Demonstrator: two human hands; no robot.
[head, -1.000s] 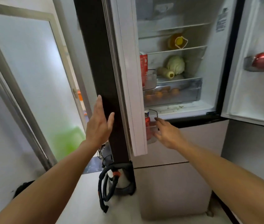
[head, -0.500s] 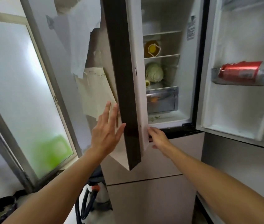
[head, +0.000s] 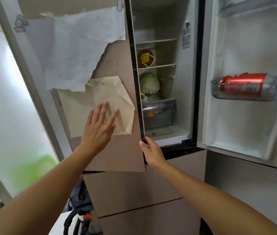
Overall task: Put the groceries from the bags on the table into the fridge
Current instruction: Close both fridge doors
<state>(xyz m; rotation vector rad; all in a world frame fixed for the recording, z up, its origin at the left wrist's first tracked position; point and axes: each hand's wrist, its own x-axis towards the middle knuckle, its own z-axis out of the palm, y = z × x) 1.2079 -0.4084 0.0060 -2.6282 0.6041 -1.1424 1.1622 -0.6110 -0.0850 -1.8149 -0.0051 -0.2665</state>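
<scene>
The fridge (head: 165,82) stood with its right door (head: 246,116) swung wide and its left door (head: 117,141) nearly shut, so only a narrow slice of the interior showed. The left hand (head: 98,128) lay flat, fingers spread, against the left door's smooth brown front, over a creased cream paper (head: 100,102) stuck there below a torn white sheet (head: 80,48); that flat palm looked placed to push the panel home. The right hand (head: 151,150) curled round the door's lower inner corner, fingers tucked behind the edge, likely steadying or guiding it. No grocery was held in either hand, and neither bags nor bench were in view.

Inside, glass shelves carried a pale, leafy, crinkled cabbage (head: 149,83) and, a shelf above, a yellow-capped bottle (head: 145,58) lying on its side. Below sat a clear plastic drawer (head: 159,112). A glossy red can (head: 243,84) lay sideways in the right door's transparent bin (head: 249,97), cradled so it could not roll out.
</scene>
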